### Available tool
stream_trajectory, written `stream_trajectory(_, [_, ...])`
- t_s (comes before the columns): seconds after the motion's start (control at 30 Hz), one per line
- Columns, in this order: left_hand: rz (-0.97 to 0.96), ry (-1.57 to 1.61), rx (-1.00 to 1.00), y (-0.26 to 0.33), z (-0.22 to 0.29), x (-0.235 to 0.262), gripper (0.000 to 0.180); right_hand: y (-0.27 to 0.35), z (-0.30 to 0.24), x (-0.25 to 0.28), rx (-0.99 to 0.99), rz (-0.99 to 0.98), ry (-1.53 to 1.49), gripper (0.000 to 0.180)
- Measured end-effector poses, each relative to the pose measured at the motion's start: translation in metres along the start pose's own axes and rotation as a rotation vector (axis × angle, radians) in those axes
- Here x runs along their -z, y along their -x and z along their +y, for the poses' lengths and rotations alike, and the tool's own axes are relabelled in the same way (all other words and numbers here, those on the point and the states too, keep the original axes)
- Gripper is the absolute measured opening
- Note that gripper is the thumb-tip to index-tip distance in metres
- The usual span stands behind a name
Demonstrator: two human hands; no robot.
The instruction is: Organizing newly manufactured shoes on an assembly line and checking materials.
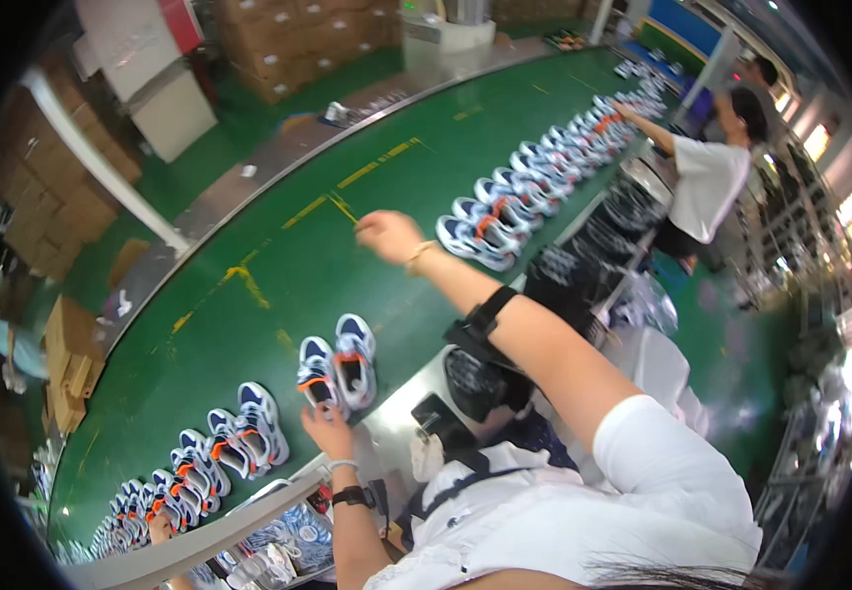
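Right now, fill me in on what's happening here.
The person's left hand is at the heel of one shoe, its mate alongside on the green surface. The right hand, blurred, is over the surface with nothing visible in it. Shoes line up in a left row and a right row. A co-worker's hand is at the right row, and another person's hand is at the left row.

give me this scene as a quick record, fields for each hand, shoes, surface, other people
left hand: at the heel of the left shoe in the nearest pair
right hand: stretched out over the surface, blurred, no shoe visible in it
shoes: white, navy and orange; one line at lower left, another at upper right
surface: green worktop with worn yellow marks
other people: white-topped person reaching toward shoes; another person's hand at lower left
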State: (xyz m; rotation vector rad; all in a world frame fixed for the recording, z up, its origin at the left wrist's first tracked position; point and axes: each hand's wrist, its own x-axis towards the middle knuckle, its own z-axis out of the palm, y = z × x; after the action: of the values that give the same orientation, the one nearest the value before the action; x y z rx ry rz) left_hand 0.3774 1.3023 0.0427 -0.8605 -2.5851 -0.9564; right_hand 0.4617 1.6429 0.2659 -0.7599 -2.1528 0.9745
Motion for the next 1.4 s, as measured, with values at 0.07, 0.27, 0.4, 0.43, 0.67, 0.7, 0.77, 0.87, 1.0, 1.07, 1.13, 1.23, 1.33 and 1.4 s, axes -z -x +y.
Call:
stream_trajectory(0.07, [-0.298,0.076,0.042,-0.027,0.055,0.000,0.019,-0.039,0.074,0.049,-0.150,0.235,0.196,0.023])
stream_trajectory(0.27, [-0.726,-0.123,0.263,-0.051,0.027,-0.020,0.062,0.012,0.191,0.074,-0.249,-0.186,1.236,0.021])
stream_trajectory(0.4, [-0.606,-0.061,0.282,-0.048,0.026,-0.052,0.058,0.030,0.313,0.080,-0.412,-0.191,1.187,0.026])
stream_trajectory(0.43, [-0.619,-0.103,0.270,-0.054,0.042,-0.054,0.053,0.028,0.327,0.089,-0.643,-0.355,1.120,0.033])
stream_trajectory(0.67, [-0.475,-0.104,0.325,-0.066,0.027,-0.046,0.022,0.025,0.385,0.097,-0.923,-0.456,1.032,0.080])
stream_trajectory(0.7, [-0.405,-0.096,0.296,-0.065,0.009,-0.049,0.022,0.018,0.383,0.098,-0.616,-0.492,1.177,0.057])
stream_trajectory(0.77, [-0.330,-0.047,0.247,-0.082,0.000,-0.039,0.025,0.039,0.408,0.129,-0.053,-0.562,1.452,0.024])
stream_trajectory(0.87, [-0.301,-0.165,0.460,-0.071,-0.029,-0.012,0.038,0.024,0.275,0.050,-0.136,-0.246,0.749,0.020])
stream_trajectory(1.0, [0.079,-0.012,0.215,-0.081,0.028,0.006,0.044,-0.008,0.216,0.017,0.122,-0.159,0.814,0.019])
stream_trajectory(1.07, [0.047,0.150,0.089,-0.067,0.051,0.025,0.052,-0.015,0.145,-0.012,-0.187,-0.461,0.741,0.024])
stream_trajectory(1.13, [-0.076,0.294,-0.036,-0.058,0.096,0.017,0.056,-0.018,0.172,-0.018,-0.322,-0.544,0.675,0.030])
stream_trajectory(1.23, [-0.190,0.365,-0.033,-0.026,0.088,0.017,0.058,0.020,0.116,-0.066,-0.303,-0.702,0.605,0.037])
stream_trajectory(1.33, [-0.376,0.435,-0.140,-0.004,0.110,0.010,0.061,0.053,0.133,-0.079,-0.254,-0.786,0.537,0.041])
stream_trajectory(1.4, [-0.492,0.463,-0.204,0.005,0.133,-0.006,0.063,0.069,0.139,-0.072,-0.220,-0.883,0.643,0.041])
